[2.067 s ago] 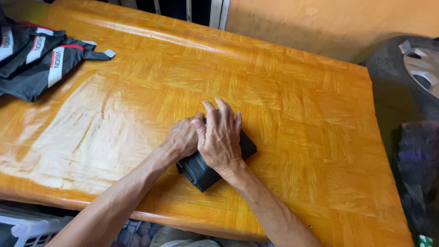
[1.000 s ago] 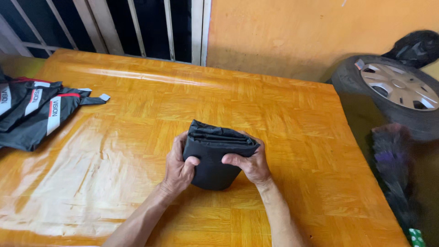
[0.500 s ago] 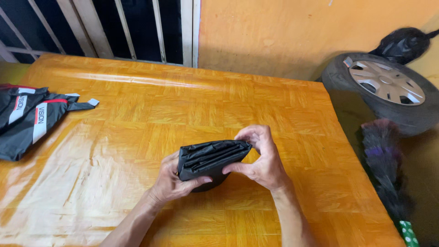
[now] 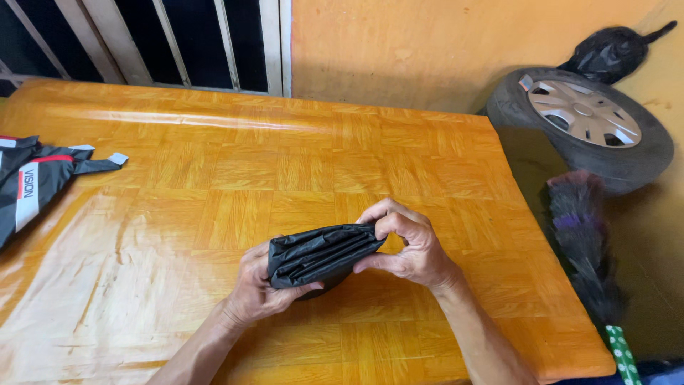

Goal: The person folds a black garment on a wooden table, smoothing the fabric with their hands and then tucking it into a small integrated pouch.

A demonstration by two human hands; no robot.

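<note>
Both hands pinch the folded black cloth [image 4: 324,254] just above the table [image 4: 214,178], the left hand [image 4: 260,289] cupping its near end from below and the right hand [image 4: 410,249] clamping the far end, likely keeping the folds from springing open.

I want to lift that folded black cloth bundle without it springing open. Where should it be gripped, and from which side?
Probably at its two short ends, as now: the left hand clamps the near-left end and the right hand pinches the far-right end of the folded black bundle. Its layers stack flat with edges showing along the side, so squeezing across the stack from both ends should keep the folds shut.
</note>
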